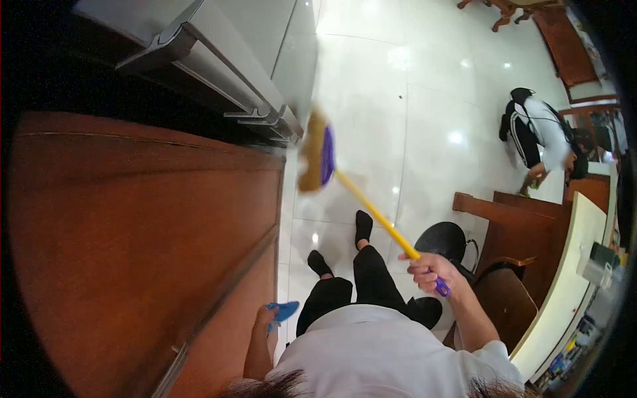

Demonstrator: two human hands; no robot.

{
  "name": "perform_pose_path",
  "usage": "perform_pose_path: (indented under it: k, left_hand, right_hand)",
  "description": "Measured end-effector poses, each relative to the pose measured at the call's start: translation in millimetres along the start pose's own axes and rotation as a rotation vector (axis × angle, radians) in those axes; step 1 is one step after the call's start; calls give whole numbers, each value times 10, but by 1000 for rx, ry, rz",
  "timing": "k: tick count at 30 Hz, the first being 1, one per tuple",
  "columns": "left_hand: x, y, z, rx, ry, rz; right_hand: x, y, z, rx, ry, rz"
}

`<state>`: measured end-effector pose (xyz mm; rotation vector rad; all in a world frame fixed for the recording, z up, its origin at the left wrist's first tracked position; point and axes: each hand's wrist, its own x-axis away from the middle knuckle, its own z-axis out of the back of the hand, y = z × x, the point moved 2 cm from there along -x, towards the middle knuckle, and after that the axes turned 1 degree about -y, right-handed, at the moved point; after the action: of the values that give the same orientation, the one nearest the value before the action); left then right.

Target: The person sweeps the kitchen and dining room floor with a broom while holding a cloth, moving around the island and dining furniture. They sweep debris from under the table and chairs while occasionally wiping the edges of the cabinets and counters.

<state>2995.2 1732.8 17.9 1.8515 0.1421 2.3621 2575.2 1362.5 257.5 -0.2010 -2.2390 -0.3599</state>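
Note:
My right hand (430, 268) grips the yellow handle (375, 213) of a broom near its purple end. The broom's straw head (314, 152), with a purple band, hangs blurred above the white tiled floor (424, 99), close to a metal-fronted appliance (219, 60). My left hand (264, 320) hangs at my side, closed on the handle of a blue dustpan (285, 310). My legs in black trousers and black socks stand on the tiles below the broom.
A tall wooden cabinet (139, 252) fills the left side. A black round stool (441, 239), wooden chairs (507, 298) and a white-topped counter (570, 278) stand at the right. Another person (541, 132) in white and black bends down at the far right.

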Motion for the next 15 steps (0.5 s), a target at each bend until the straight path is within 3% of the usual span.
perform_pose_path:
  k: [1,3,5,7,9,10,11,13,14,15]
  left_hand:
    - [-15,125,50,-6,-13,-11]
    - [62,525,236,8,166,-176]
    - [-238,372,359,59,212,-170]
    - [-276,314,469,99,264,-150]
    - [203,670,519,61,158,-10]
    - [526,766,467,54,168,2]
    - [809,900,372,149,231,-99]
    - [781,764,283,244,287,-188]
    - [651,418,246,134,353,-157]
    - [616,162,204,22,417,-128]
  right_hand:
    - [36,120,11,-112,-35,-85]
    - [-248,184,301,-121,-1,-116]
    - [-683,26,735,-55,174,-204]
    - [-1112,-517,1019,230,278,-89]
    - [-1302,-1267,860,484,213,198]
    - [-1499,-1693,949,568,169,190]
    - [-1587,-2047,797,632,221,119]
    - [-1680,-2406,331,842,154,389]
    - [-1867,-2619,303,600,284,317]
    - [-2096,-2801,385,529,287,433]
